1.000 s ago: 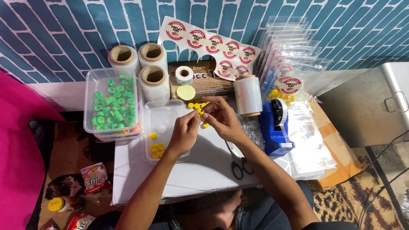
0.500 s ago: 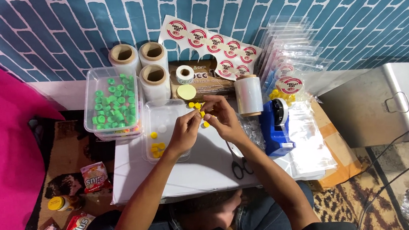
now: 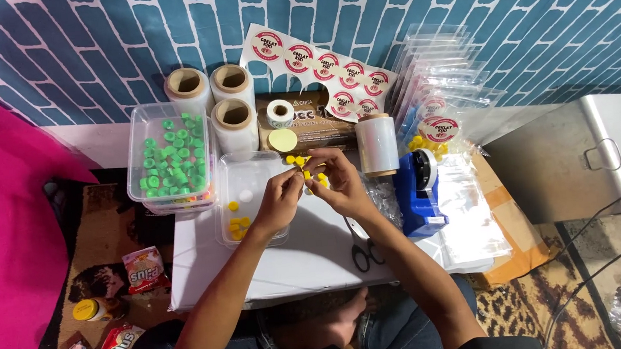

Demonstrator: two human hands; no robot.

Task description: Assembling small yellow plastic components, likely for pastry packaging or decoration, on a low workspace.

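Both hands meet over the middle of the white table [image 3: 207,271]. The left hand [image 3: 281,199] pinches a small yellow piece [image 3: 307,175] between thumb and fingertip, and the right hand [image 3: 341,183], just beside it, has its fingers curled around more yellow pieces; a few show just above the fingertips. By the look of it, the work is only partly done: the clear tray [image 3: 251,172] just left of the left hand holds only a handful of yellow bits at its near end, while the tub of green caps [image 3: 171,159] further left looks full and untouched. Scissors [image 3: 363,250] lie below the right wrist, a blue tape dispenser [image 3: 421,191] to its right. What the yellow pieces are is too small to tell, and the hands hide how they join
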